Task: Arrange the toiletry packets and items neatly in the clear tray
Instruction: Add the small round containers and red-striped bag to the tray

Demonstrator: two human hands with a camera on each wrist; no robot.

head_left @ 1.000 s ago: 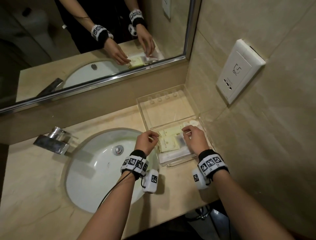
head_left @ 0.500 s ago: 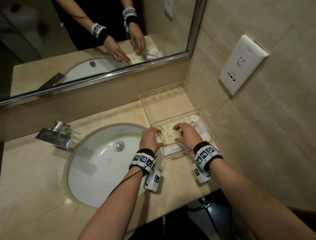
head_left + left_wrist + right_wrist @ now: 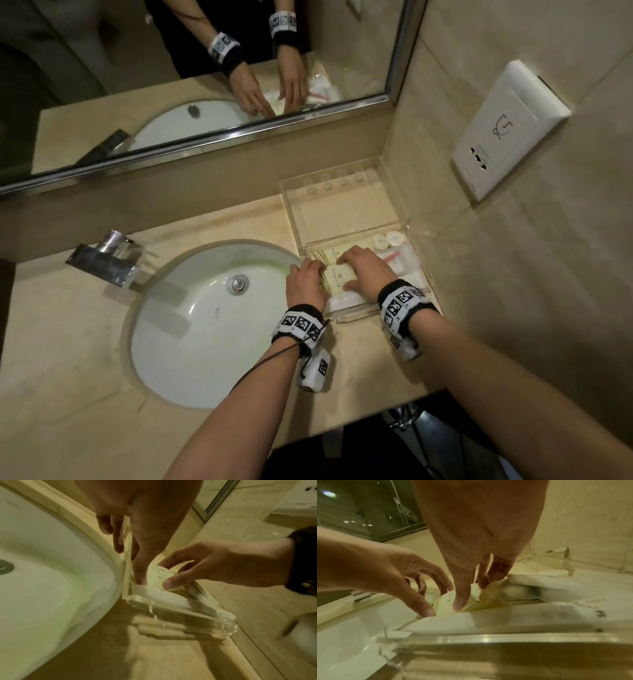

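A clear tray stands in the counter corner, its back part bare. In its front part lies a stack of cream packets, with white round caps and white sachets to the right. My right hand pinches the stack, thumb on the near edge and fingers on the far edge, as the right wrist view shows. My left hand holds the stack's left end, with its thumb down inside the tray wall. A long white packet lies along the front wall.
A white sink basin sits just left of the tray, with a chrome faucet behind it. A mirror runs along the back wall. A white wall socket is on the right wall. The counter's front edge is close.
Both hands have closed in on the cream packet stack. The right hand moved left over it, and the left hand came from the tray's outer edge to the stack's left end.
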